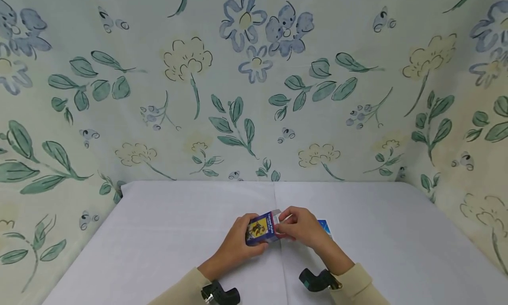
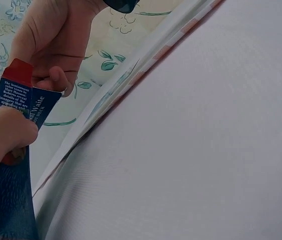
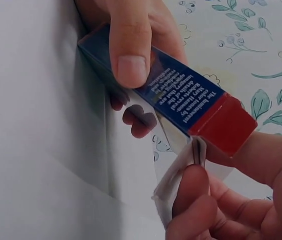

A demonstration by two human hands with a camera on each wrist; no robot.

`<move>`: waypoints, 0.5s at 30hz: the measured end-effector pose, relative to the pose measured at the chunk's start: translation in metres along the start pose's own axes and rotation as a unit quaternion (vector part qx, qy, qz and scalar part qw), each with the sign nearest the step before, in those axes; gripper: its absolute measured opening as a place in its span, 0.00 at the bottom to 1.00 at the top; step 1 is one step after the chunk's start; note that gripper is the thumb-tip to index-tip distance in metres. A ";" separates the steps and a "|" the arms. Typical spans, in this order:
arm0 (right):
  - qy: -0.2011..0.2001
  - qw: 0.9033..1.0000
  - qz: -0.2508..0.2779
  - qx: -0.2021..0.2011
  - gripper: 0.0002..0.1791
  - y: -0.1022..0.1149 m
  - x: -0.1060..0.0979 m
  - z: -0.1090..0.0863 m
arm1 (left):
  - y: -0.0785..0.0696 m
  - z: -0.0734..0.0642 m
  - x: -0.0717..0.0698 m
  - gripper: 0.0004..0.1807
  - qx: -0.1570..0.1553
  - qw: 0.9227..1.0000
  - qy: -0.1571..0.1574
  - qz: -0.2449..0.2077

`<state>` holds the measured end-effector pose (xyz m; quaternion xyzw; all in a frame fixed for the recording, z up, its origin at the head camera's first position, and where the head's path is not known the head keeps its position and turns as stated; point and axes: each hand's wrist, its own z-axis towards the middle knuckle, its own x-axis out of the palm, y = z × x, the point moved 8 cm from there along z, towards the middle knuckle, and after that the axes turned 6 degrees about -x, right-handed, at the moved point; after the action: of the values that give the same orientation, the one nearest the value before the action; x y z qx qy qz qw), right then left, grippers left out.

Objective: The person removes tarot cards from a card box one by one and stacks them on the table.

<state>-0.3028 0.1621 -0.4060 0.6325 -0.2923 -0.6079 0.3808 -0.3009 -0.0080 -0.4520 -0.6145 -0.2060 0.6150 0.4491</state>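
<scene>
A blue card-deck box (image 1: pixel 259 228) with a yellow picture panel and "Universal Waite" lettering is held tilted above the table. My left hand (image 1: pixel 238 241) grips its body, the thumb (image 3: pixel 132 67) pressing on one narrow printed side in the right wrist view. At the box's open end, my right hand (image 1: pixel 304 227) pinches a whitish flap (image 3: pixel 173 175) between thumb and curled fingers. A red end flap (image 3: pixel 228 125) sticks out beside those fingers. The box's inside is hidden. Behind the right hand, a blue flat item (image 1: pixel 324 226) lies partly covered on the table.
A white cloth (image 1: pixel 178 225) with a centre crease covers the table. Floral fabric (image 1: pixel 254 119) hangs behind it and at both sides. Black wrist cameras (image 1: pixel 220 292) sit on both of my sleeved wrists.
</scene>
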 end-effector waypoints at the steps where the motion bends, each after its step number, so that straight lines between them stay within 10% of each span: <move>1: 0.001 1.000 -0.001 0.001 0.13 0.000 0.000 0.000 | 0.000 0.000 0.000 0.40 0.000 1.000 0.000 -0.001; 15: 0.005 1.000 -0.002 0.015 0.14 -0.001 -0.007 0.000 | 0.000 -0.001 0.001 0.41 0.000 1.000 -0.004 0.001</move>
<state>-0.3031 0.1688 -0.4026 0.6415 -0.2987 -0.6012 0.3713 -0.2998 -0.0076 -0.4528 -0.6120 -0.2073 0.6179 0.4480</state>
